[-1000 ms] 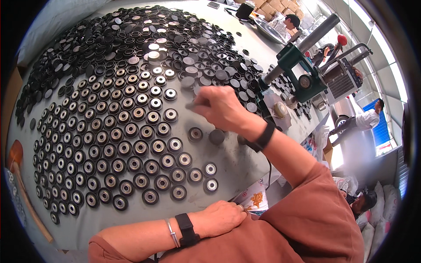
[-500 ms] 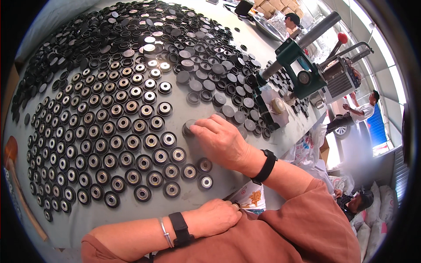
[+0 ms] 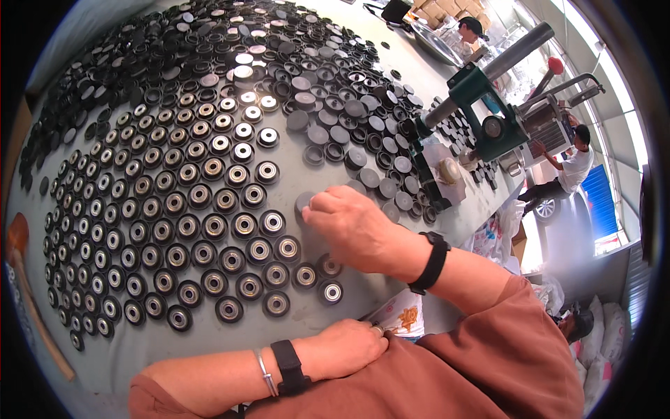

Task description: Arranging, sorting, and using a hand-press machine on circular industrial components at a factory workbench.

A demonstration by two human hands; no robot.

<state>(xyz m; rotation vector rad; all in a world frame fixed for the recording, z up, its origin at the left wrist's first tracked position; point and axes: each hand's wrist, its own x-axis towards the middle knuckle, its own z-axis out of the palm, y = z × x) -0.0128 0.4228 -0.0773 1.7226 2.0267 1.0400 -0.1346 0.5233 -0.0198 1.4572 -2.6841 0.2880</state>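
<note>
My right hand [image 3: 352, 230] is above the table, fingers pinched together at the edge of a round grey cap [image 3: 303, 201]. The fingers partly cover this cap, and whether they grip it or something small is hidden. My left hand [image 3: 349, 347] rests curled at the table's near edge, back up, its fingertips out of sight, beside a white bag with a flower print [image 3: 407, 314]. Left of my right hand, many black rings with metal bearings [image 3: 272, 222] lie flat in loose rows. One bearing [image 3: 331, 292] sits between my hands.
Behind are heaped black caps and rings [image 3: 209, 52]. A green hand press [image 3: 488, 115] with a red-knobbed lever stands at the right. A wooden-handled mallet [image 3: 42, 307] lies at the left edge. Other people [image 3: 572, 164] are in the background; sacks [image 3: 600, 335] stand lower right.
My right hand has turned slightly and its fingertips sit a little lower over the same grey cap. The view has shifted a little. My left hand stays put. A person in the background has moved.
</note>
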